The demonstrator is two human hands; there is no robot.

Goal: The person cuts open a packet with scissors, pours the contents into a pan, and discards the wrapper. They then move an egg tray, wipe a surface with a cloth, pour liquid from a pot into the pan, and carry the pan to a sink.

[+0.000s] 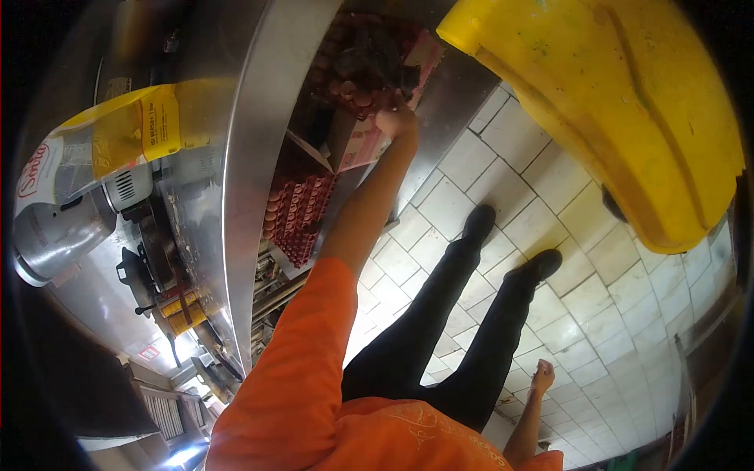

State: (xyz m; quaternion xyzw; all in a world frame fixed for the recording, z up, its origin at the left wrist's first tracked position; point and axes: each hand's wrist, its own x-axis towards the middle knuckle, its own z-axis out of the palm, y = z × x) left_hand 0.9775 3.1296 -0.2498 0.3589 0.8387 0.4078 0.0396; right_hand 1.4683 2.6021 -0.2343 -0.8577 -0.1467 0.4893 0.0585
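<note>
My left hand (397, 122) reaches under the steel counter to an open carton (358, 141) with pink printing. Its fingers look curled at the carton's edge, blurred and in shadow; what they hold, if anything, I cannot make out. Beside them lie brown eggs (361, 99) and a crumpled dark plastic bag (381, 59). A stack of red egg trays (302, 216) stands nearer to me, with eggs showing along its left side. Out to my right, low over the floor, my right hand (542, 376) hangs with its fingers curled in and nothing visible in them.
The steel counter edge (243, 157) runs along my left. On it are a yellow and clear plastic package (133, 129), a metal appliance (67, 239) and dark utensils (141, 275). A large yellow plastic object (620, 102) fills the upper right, above the white tiled floor (597, 298).
</note>
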